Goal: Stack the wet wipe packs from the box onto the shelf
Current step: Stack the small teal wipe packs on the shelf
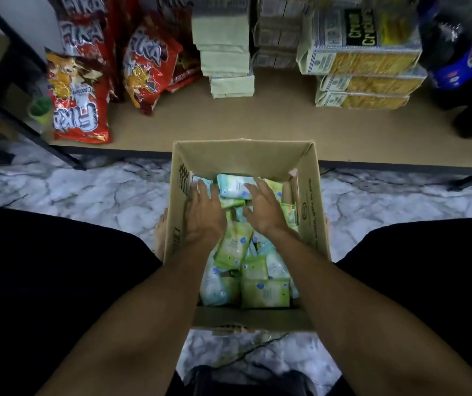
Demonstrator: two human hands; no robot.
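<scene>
1. The wet wipe packs (265, 292) lie in a loose jumble inside the box (312, 232). Green and teal ones are mixed, some flat and some on edge, from its near wall to its far wall.
2. They look like soft film pouches with a damp filling. Each is probably light, gives under a squeeze and sags if lifted by one end. The glossy film is likely slippery, but nothing about them seems fragile.
3. A sound hold would be across a pack's short width, thumb on one face and fingers on the other. Several at once could be pressed between the two palms.
4. The left hand (204, 212) is palm down inside the box, close along its left wall. Its fingers are nearly straight and reach toward the far-left corner. It clasps nothing; I cannot tell whether the fingertips touch a pack.
5. The right hand (263, 210) is palm down near the middle of the box. Its fingers are spread over a teal pack (233, 187) by the far wall, and it holds nothing.
6. Both arms (329, 281) come in over the box's near wall.
7. The shelf (272, 124) lies just beyond the box's far wall, with bare board directly beyond it.
</scene>
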